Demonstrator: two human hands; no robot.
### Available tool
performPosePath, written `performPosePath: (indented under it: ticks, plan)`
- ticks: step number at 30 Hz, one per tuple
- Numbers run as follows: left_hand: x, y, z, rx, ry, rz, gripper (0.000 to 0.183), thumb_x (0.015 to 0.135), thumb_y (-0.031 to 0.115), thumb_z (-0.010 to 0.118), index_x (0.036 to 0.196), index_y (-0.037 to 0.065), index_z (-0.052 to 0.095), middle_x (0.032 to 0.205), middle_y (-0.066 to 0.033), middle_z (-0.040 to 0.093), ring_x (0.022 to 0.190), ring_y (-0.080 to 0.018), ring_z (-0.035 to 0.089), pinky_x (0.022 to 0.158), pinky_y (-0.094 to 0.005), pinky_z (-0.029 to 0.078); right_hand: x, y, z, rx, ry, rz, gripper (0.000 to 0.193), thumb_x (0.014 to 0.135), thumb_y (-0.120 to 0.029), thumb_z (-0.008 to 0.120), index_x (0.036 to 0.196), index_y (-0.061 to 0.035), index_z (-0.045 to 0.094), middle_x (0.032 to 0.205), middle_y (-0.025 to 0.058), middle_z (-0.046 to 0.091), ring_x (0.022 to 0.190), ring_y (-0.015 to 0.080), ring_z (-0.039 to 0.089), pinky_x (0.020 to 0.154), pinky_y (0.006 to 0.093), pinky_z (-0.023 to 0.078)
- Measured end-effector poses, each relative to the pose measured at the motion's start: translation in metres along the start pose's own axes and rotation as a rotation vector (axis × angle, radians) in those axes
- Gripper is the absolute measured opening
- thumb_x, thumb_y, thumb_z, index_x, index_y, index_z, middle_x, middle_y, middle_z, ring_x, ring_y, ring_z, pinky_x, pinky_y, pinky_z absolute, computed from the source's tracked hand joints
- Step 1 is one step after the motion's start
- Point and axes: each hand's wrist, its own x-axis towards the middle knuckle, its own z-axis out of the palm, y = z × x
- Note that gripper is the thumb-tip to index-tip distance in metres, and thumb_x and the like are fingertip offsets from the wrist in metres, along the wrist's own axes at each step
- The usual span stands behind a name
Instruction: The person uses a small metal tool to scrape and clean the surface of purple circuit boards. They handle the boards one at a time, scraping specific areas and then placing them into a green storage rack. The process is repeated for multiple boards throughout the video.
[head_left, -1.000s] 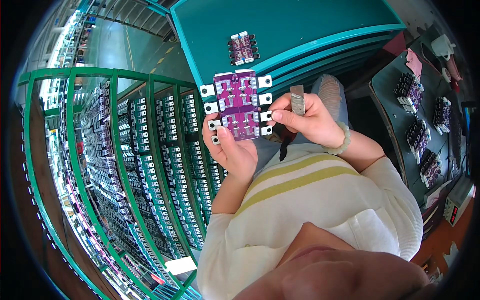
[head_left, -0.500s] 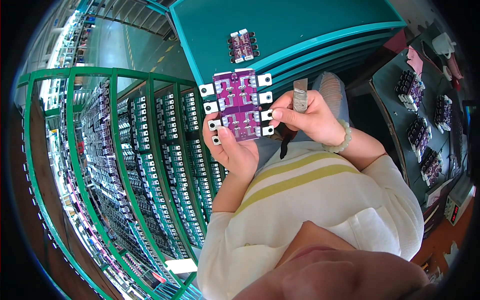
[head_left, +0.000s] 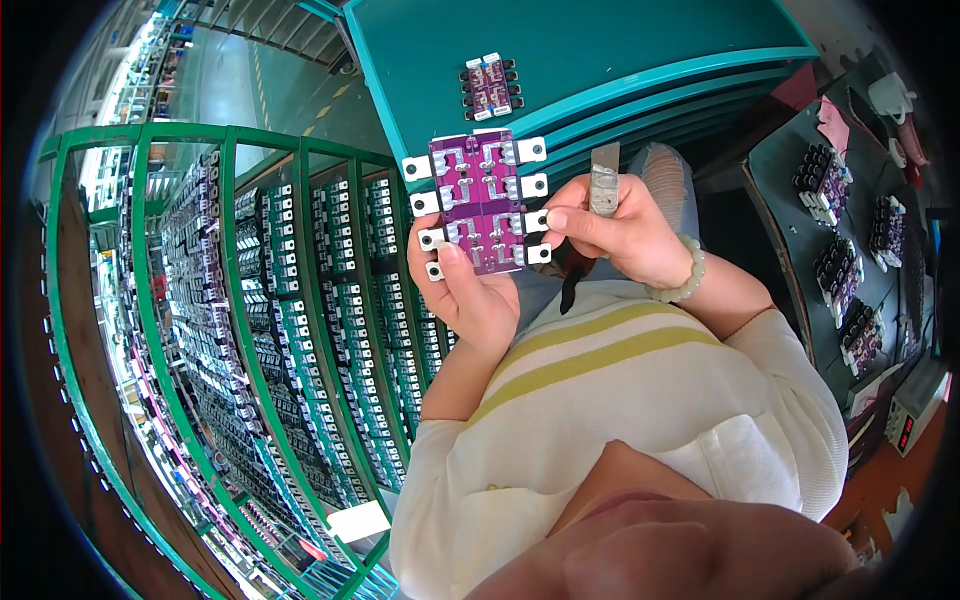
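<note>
A purple electronic module (head_left: 480,205) with pale metal parts on its face and white, holed tabs along both sides is held up in front of me. My left hand (head_left: 465,290) is closed on its lower left corner, thumb on the face. At the lower right tabs, my right hand (head_left: 620,228) touches the edge with thumb and forefinger. That same hand also grips a flat metal strip (head_left: 604,180), wrapped in something silvery, which stands up between the fingers. A dark, pointed end (head_left: 568,295) shows below the right hand; whether it belongs to the strip I cannot tell.
On the teal tray stack (head_left: 600,60) ahead lies another purple module (head_left: 491,86). A green rack (head_left: 228,260) full of similar modules stands at my left. To the right, a dark bench (head_left: 790,240) carries several modules (head_left: 838,265), a white cup (head_left: 890,95) and a device with a red display (head_left: 910,425).
The whole view has shifted slightly. The metal strip stands a little higher and more upright in my right hand. Both hands keep their hold on the module.
</note>
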Motion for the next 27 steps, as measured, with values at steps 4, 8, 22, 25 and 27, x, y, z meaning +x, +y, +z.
performPosePath:
  ticks: [4,8,22,25,27]
  plan:
    - [0.0,0.002,0.001,0.002,-0.007,-0.016,0.032,0.097,0.014,0.04,0.125,0.0,0.04,0.119,-0.0141,0.05,0.105,-0.0182,0.053,0.093,-0.035,0.044,0.001,-0.001,0.002,-0.028,0.02,0.0,0.008,0.089,-0.007,0.059,0.091,-0.0009,0.063,0.075,0.0055,0.065,0.049,0.0032,0.037,0.043,0.0204,0.027]
    - [0.0,-0.002,-0.005,0.037,-0.025,0.007,0.033,0.099,0.018,0.038,0.127,0.0,0.037,0.12,-0.0174,0.05,0.107,-0.0235,0.055,0.091,-0.0399,0.05,0.003,0.0,0.002,-0.029,0.037,-0.013,0.01,0.088,-0.01,0.062,0.09,-0.0013,0.065,0.074,0.0026,0.065,0.05,0.0013,0.037,0.043,0.0191,0.026]
    - [0.008,0.017,0.005,0.066,0.058,-0.175,0.05,0.076,-0.014,0.062,0.12,0.003,0.043,0.107,-0.0086,0.054,0.092,-0.0129,0.059,0.08,-0.0271,0.05,0.003,0.018,0.001,-0.121,-0.01,-0.212,0.009,0.088,-0.007,0.062,0.094,0.0002,0.064,0.083,0.0026,0.065,0.063,0.0009,0.047,0.053,0.0192,0.036]
    - [0.006,0.017,0.004,0.113,0.054,-0.155,0.049,0.076,-0.014,0.062,0.118,0.003,0.044,0.106,-0.0084,0.055,0.091,-0.0122,0.059,0.08,-0.0261,0.05,0.002,0.021,0.001,-0.096,-0.001,-0.209,0.015,0.086,-0.004,0.063,0.1,0.0008,0.061,0.08,0.0009,0.062,0.065,0.0002,0.046,0.057,0.019,0.037]
    - [0.004,0.016,0.004,0.128,0.039,-0.151,0.047,0.078,-0.014,0.061,0.118,0.002,0.043,0.106,-0.0086,0.055,0.093,-0.0135,0.059,0.082,-0.0283,0.05,0.0,0.012,0.0,-0.218,0.046,-0.207,0.021,0.085,-0.005,0.064,0.105,0.0009,0.059,0.077,-0.0018,0.058,0.064,0.0,0.044,0.058,0.0188,0.037]
